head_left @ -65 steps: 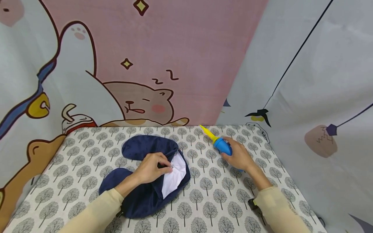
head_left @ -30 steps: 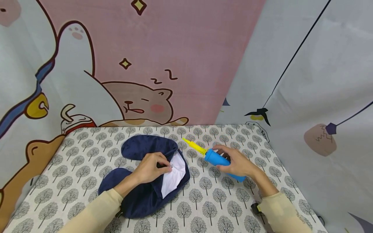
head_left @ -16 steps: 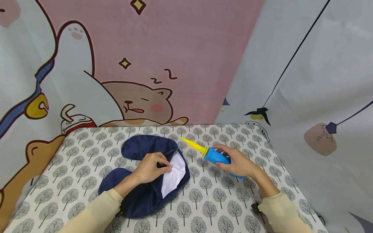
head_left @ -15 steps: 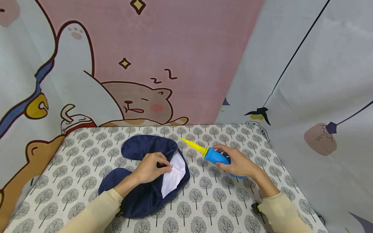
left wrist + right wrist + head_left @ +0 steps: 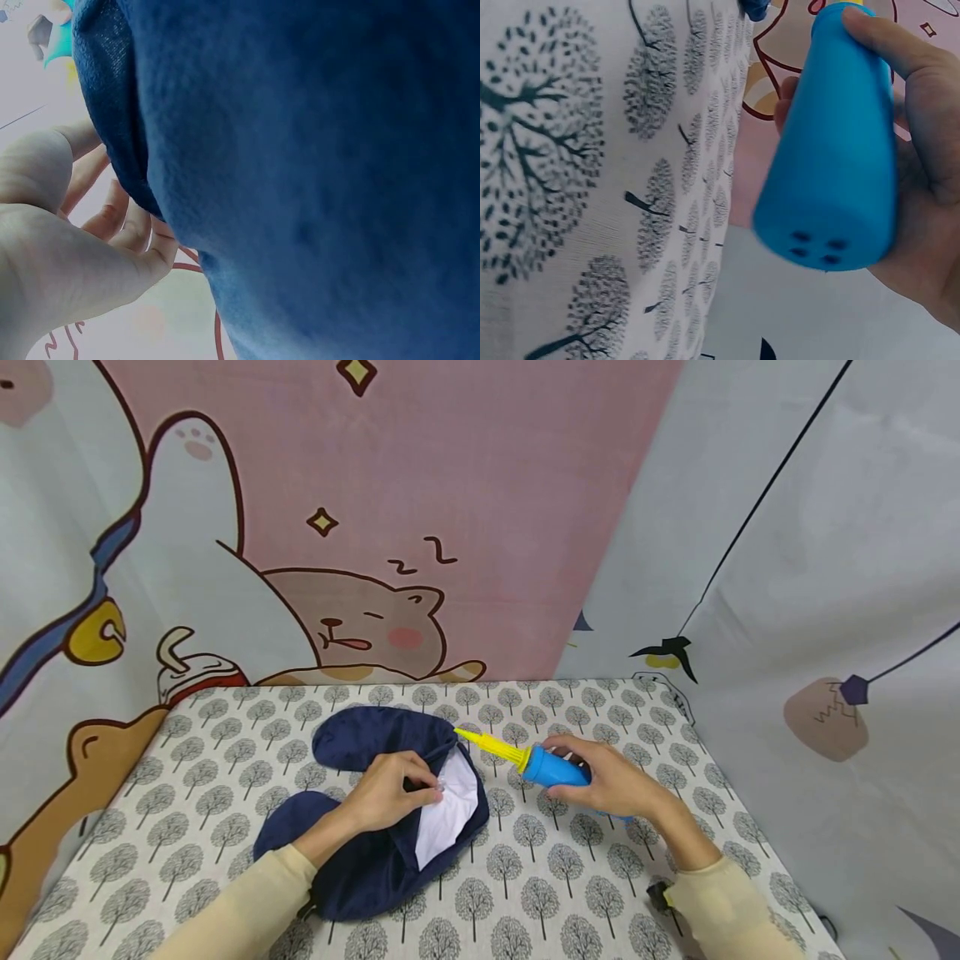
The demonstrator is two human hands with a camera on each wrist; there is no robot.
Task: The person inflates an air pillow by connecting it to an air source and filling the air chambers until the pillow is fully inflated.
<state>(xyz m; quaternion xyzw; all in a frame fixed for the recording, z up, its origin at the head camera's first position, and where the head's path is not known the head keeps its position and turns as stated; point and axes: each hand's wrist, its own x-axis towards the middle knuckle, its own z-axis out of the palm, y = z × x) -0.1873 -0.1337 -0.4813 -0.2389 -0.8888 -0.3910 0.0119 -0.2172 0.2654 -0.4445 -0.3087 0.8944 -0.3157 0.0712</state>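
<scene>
A navy, U-shaped neck pillow lies on the table, its cover parted to show a white inner liner. My left hand pinches a small clear valve on that liner between thumb and fingertips. In the left wrist view, the navy cloth hides these fingertips. My right hand grips a blue hand pump, whose yellow nozzle points left. The nozzle's tip overlaps the pillow's far edge, just above the opening. From behind, the pump's blue body shows small holes in its end.
A tree-print cloth covers the table. Behind stands a pink curtain with cartoon animals, and a grey-white one hangs at the right. Black devices show at both wrists, the right one beside the sleeve.
The pump has swung from pointing away to pointing left, and its nozzle tip has come up to the pillow's edge. My left hand and the pillow stay put.
</scene>
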